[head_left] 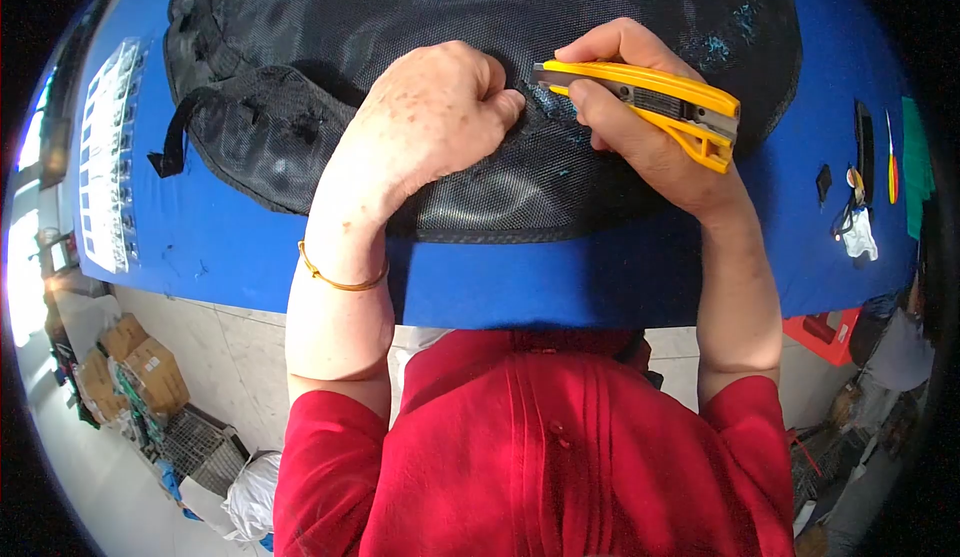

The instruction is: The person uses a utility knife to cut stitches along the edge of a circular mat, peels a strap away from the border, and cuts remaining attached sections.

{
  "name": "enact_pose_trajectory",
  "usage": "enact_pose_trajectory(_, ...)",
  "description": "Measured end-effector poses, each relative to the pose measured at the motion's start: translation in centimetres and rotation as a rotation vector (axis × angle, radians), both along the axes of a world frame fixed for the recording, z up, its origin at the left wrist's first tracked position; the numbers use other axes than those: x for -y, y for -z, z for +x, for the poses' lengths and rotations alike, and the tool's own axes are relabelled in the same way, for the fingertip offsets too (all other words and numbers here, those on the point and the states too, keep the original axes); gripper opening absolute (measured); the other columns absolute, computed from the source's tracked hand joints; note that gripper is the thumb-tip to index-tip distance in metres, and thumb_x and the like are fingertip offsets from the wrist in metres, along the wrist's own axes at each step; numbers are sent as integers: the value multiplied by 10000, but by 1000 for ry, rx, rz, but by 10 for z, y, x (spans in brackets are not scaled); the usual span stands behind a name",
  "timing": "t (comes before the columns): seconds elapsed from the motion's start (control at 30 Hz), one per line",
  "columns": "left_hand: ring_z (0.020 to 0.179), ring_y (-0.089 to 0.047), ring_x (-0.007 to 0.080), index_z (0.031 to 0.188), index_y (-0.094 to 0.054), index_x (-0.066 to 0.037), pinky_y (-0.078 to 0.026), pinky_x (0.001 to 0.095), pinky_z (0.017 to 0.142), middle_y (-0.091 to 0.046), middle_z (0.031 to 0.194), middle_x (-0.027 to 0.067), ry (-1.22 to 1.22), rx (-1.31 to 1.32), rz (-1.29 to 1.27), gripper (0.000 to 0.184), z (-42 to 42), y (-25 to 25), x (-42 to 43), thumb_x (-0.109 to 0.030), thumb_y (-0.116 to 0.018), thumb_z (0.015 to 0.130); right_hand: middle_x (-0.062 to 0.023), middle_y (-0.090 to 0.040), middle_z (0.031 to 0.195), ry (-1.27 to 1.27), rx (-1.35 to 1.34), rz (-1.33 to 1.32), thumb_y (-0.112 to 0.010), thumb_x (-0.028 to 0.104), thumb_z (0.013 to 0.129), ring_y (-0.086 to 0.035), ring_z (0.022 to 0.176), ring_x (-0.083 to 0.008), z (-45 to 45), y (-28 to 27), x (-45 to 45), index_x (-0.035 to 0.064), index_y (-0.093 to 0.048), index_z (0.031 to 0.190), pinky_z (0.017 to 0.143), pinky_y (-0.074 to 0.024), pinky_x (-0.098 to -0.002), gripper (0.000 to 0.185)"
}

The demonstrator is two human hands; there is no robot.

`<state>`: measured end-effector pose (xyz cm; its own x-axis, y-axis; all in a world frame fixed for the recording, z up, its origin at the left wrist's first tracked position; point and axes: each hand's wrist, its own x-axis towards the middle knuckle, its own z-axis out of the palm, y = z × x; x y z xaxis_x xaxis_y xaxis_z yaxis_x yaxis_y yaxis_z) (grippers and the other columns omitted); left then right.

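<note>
Currently both hands are over a black mesh piece (480,192) spread on the blue counter (240,269). Right hand (655,157): grip closed around a yellow utility knife (685,109), thumb on the near side, fingers along the far side. Knife head points left, toward the other hand, just beside a patch of loose blue threads (545,102) on the mesh; can't tell if it touches the fabric. Left hand (435,112): grip curled into a loose fist, back of hand up, thumb against the index finger, resting on the mesh. Can't tell if it pinches any fabric.

More blue fluff (715,49) sits on the mesh beyond the right hand. Black strap (172,142) sticks out at the mesh's left edge. Left end of counter: clear plastic tray (105,157) with rows of compartments. Right end: small black piece (823,183), long dark item (863,147), tool with a red and yellow handle (893,175), white item (859,235), green sheet (914,157) at the edge. Below, cardboard boxes (155,375) and a wire crate (203,447) on the left; red container (835,335) on the right.
</note>
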<state>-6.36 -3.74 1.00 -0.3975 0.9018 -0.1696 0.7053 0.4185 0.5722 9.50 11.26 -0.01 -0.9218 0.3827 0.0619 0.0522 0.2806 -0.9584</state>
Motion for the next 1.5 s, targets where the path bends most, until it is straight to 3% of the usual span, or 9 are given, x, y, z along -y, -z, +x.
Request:
enact_pose_trajectory(0.6, 584, -617, 336, 825, -696, 2, -485, 430, 585, -595, 637, 211, 22, -27, 8, 321, -2, 2, 1, -308, -674, 904, -16, -630, 967, -44, -24, -15, -680, 125, 937, -603, 915, -81, -1, 6, -1, 54, -624, 1077, 836, -500, -242, 166)
enact_pose_trajectory(0.9, 584, -610, 345, 831, -693, 7, -481, 432, 586, -593, 644, 214, 27, -43, 8, 326, -1, 2, 0, -310, -679, 906, -31, -636, 968, -74, -42, 105, -678, 145, 938, -621, 917, -106, -1, 2, -4, 50, -617, 1075, 839, -501, -258, 178)
enact_pose_trajectory(1.5, 606, -628, 323, 874, -704, 6, -485, 418, 612, -582, 652, 216, 3, -20, -45, 328, 1, -3, -1, -319, -681, 916, -40, -636, 911, -168, 9, 127, -687, 177, 936, -622, 870, -118, 5, -7, -16, 36, -620, 1012, 801, -500, -277, 174)
